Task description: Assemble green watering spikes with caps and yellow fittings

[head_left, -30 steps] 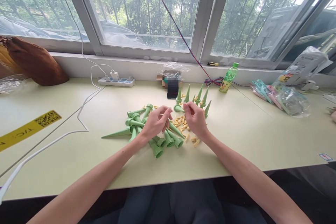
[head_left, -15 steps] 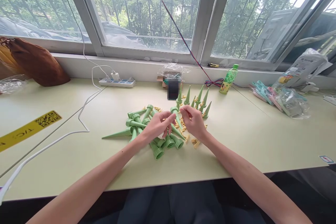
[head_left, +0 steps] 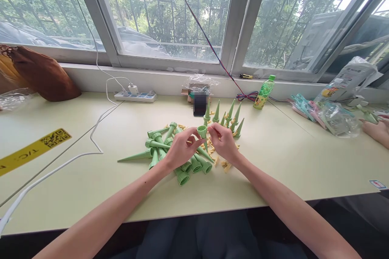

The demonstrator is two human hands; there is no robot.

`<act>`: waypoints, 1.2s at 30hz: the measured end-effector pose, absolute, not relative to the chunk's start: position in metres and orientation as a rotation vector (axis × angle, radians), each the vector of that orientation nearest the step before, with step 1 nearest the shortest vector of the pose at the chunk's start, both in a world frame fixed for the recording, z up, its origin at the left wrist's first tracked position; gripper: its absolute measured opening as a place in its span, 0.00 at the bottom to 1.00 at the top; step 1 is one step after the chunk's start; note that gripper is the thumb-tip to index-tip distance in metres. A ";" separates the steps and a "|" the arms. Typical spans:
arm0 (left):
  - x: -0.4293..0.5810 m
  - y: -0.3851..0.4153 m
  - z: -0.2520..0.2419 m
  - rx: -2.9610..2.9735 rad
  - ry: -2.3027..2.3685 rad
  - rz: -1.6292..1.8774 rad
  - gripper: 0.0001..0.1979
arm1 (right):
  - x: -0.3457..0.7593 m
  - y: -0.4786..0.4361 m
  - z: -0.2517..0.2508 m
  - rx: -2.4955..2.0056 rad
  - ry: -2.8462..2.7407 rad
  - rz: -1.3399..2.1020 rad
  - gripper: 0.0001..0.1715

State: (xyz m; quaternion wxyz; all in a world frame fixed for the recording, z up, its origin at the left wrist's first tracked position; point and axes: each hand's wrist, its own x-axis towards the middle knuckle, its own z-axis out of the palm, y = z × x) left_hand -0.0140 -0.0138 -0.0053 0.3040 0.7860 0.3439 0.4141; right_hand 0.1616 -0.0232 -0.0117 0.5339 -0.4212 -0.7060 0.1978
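Note:
My left hand (head_left: 186, 147) is closed on a green plastic watering spike (head_left: 201, 130), gripping it near its wide cup. The cup's open mouth faces up and toward me, and its point hangs down. My right hand (head_left: 224, 141) is pinched at the cup's right side; whatever lies between its fingertips is hidden. Under and left of my left hand lies a heap of similar green spikes (head_left: 158, 142). Small yellow valve pieces (head_left: 226, 166) are scattered below and around my right hand. Behind it, several green spikes (head_left: 230, 112) stand point up with yellow pieces on them.
A phone (head_left: 200, 105) leans against a small box at the back. A green-capped bottle (head_left: 264, 93) stands right of it. A power strip (head_left: 136, 96) and white cable lie left. Bagged clips (head_left: 313, 109) sit right, near another person's hand (head_left: 377, 131).
The spike in my left hand has tipped, so its open mouth now shows and its point hangs lower. My right hand stays close beside it. Another person's hand has appeared at the right edge.

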 end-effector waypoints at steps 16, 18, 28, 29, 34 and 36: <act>-0.014 -0.012 -0.007 2.117 0.945 1.181 0.13 | 0.158 -0.026 -0.010 -1.061 -1.662 0.369 0.18; -0.013 -0.013 -0.005 1.986 0.957 1.150 0.15 | 0.158 -0.026 -0.010 -1.087 -1.619 0.346 0.18; -0.014 -0.011 0.002 1.441 0.841 0.846 0.30 | 0.157 -0.026 -0.012 -1.005 -1.725 0.381 0.17; -0.015 -0.011 0.001 1.441 0.840 0.838 0.29 | 0.157 -0.026 -0.012 -1.000 -1.727 0.386 0.17; -0.017 -0.011 -0.001 1.506 0.844 0.825 0.26 | 0.157 -0.025 -0.015 -0.998 -1.725 0.410 0.17; -0.017 -0.012 -0.001 1.565 0.839 0.845 0.24 | 0.157 -0.024 -0.015 -0.992 -1.726 0.420 0.16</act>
